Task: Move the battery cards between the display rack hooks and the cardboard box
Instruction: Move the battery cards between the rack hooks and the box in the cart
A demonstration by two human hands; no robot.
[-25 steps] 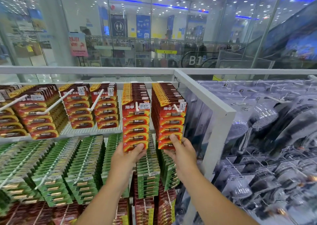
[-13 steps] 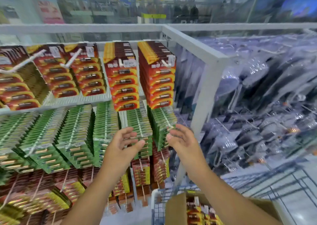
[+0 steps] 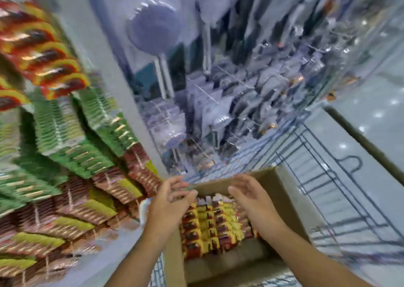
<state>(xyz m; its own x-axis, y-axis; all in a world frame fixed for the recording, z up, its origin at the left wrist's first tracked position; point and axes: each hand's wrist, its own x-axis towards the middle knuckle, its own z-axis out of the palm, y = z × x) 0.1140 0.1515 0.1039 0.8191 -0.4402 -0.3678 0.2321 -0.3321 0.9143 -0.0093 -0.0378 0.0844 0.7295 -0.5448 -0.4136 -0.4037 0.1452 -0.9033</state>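
The display rack (image 3: pixel 122 72) fills the left side of the view, badly blurred, with its pale upright post running down the middle. Rows of battery cards hang on it: red and orange ones (image 3: pixel 43 52) at the top, green ones (image 3: pixel 72 138) below them, and brown and yellow-green ones (image 3: pixel 72 208) lowest. To the right of the post hang clear plastic packs (image 3: pixel 240 94), too blurred to name. A dark wire basket (image 3: pixel 328 184) stands lower right on the shiny floor (image 3: pixel 371 103).

The cardboard box (image 3: pixel 273 177) sits open at the bottom centre, just beside the rack's foot. Inside it lie packed rows of red and yellow battery cards (image 3: pixel 209 225), filling the far part, with bare cardboard at the near end.

Both hands hover above the box, palms turned toward each other. The left hand (image 3: pixel 166 208) is over the box's left wall, its grip slack, fingers straight and spread, holding nothing. The right hand (image 3: pixel 255 201) is over the cards on the right, fingers extended and relaxed, its grip likewise empty.
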